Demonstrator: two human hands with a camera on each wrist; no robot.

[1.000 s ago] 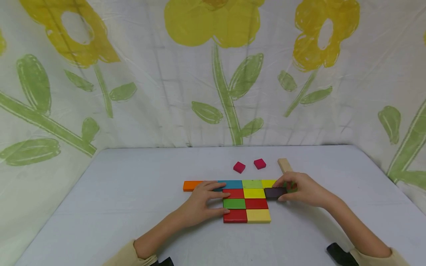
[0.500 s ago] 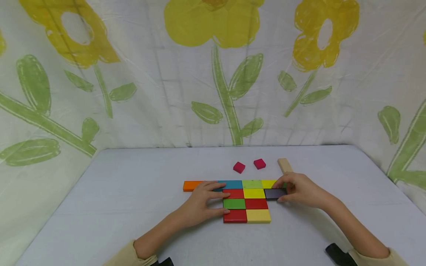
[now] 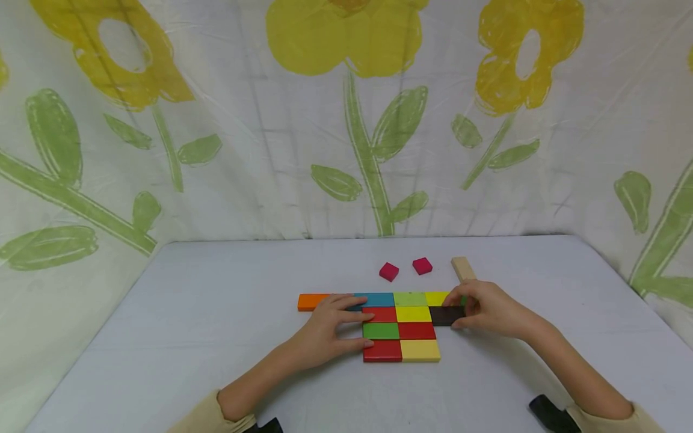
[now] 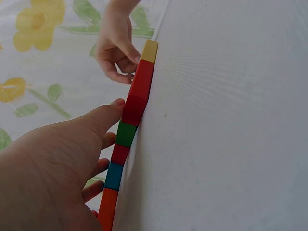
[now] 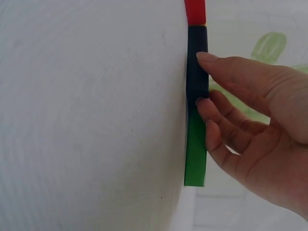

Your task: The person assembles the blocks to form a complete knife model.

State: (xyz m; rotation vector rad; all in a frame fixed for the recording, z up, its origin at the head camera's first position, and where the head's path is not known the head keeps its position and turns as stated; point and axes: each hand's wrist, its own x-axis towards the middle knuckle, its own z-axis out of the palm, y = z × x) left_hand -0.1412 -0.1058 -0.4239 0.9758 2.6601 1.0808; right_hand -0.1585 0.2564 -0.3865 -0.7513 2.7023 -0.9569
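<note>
Flat coloured blocks lie edge to edge on the white table. In the head view, my right hand [image 3: 489, 307] grips a black block [image 3: 446, 316] at the right end of the second row, against a yellow block [image 3: 413, 314]. In the right wrist view, the thumb and fingers are at the black block [image 5: 197, 62], beside a green block [image 5: 195, 154]. My left hand [image 3: 325, 334] lies with spread fingers along the left side, its fingertips touching the red block [image 3: 381, 351] in front and the blue block [image 3: 379, 299] behind. That hand partly covers the orange block [image 3: 311, 302].
Two crimson blocks [image 3: 388, 272] lie apart behind the rows. A pale wooden block [image 3: 462, 268] stretches back from near my right hand, its front end hidden. A curtain [image 3: 243, 120] printed with flowers hangs behind the table [image 3: 216, 313].
The black block's top tilts slightly between frames, from dark to bluish sheen and back to dark, while the right fingers shift a little. My left hand stays in place.
</note>
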